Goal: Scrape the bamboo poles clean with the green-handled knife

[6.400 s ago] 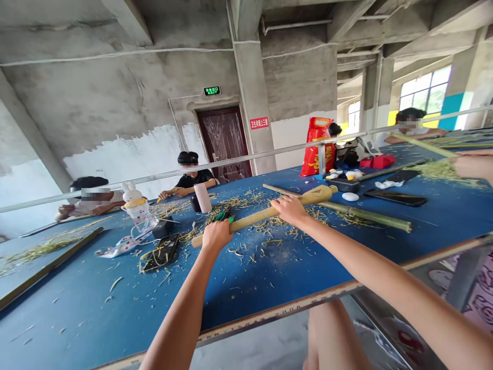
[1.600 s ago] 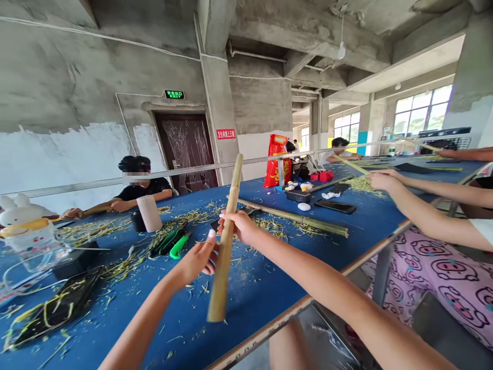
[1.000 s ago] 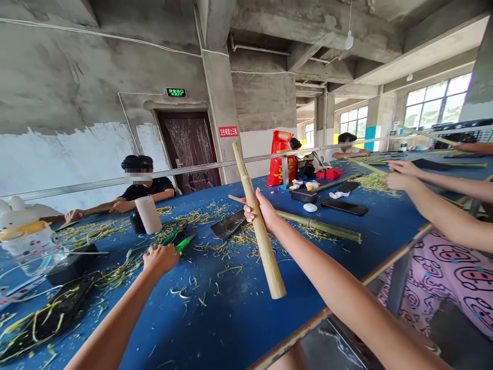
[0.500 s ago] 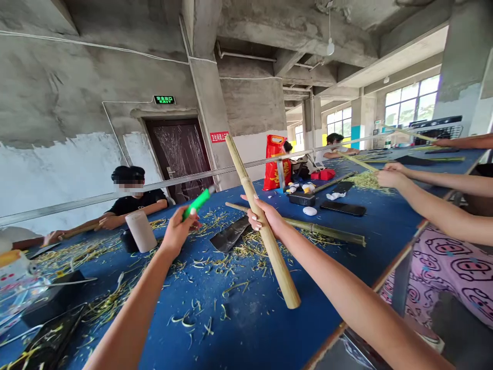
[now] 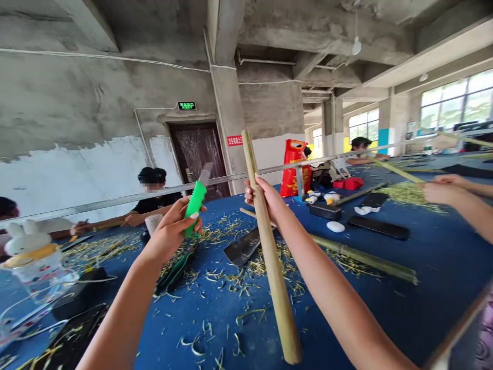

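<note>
My left hand is closed on a green utility knife, its pale blade pointing up and away from me. A bamboo stick, pale and mostly stripped of its skin, is gripped at its upper part by my right hand. The stick leans with its far end raised and its thick end low toward me. Knife and stick are apart. Beneath them, curly bamboo shavings and a dark broad blade lie on the blue table. A second, greener bamboo stick rests to the right.
A metal rail runs across the table's middle. On the right lie a black phone, a black box and a white oval object. A rabbit-topped bottle stands left. Other people work across and at right; a red bag stands behind.
The view has swung left and slightly down. My left hand has turned the knife more upright, with its blade now plainly visible. My right hand still holds the bamboo stick, now steeper.
</note>
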The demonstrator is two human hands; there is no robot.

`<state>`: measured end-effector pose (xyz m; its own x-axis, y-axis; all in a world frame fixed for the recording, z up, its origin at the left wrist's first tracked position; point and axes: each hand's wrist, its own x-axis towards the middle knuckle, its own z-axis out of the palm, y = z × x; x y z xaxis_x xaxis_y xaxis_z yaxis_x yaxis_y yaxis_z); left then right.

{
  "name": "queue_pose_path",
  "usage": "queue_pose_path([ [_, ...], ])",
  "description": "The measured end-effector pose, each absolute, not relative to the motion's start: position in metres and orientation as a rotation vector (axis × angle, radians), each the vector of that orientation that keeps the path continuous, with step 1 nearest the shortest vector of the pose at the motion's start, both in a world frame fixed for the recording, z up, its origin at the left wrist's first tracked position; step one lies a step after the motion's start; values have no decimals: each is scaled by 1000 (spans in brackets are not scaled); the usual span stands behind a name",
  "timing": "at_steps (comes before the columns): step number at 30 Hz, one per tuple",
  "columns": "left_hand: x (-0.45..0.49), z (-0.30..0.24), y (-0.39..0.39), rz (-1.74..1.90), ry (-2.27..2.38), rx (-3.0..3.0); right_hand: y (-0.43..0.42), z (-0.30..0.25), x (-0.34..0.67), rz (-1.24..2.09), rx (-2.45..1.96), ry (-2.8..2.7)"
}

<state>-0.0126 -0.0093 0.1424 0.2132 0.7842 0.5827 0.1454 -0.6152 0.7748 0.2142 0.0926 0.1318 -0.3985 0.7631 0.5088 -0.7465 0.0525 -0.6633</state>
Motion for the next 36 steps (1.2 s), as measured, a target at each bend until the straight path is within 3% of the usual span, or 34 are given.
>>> queue_pose_path([
  [8,12,151,-34,1241,1403,2362,90,135,206,1416,-220,-1423],
  [15,31,125,-27,1045,1439,2592,75,147,230,1277,-104,-1543],
  [22,35,98,-55,325,1168,2781,67,152,230,1297,-128,-1592],
  [30,28,119,-59,1011,1725,2683,60,152,225,1262,-188,-1610],
  [36,21,94,-84,304,1380,2839,48,156,232,1252,-196,-1702],
])
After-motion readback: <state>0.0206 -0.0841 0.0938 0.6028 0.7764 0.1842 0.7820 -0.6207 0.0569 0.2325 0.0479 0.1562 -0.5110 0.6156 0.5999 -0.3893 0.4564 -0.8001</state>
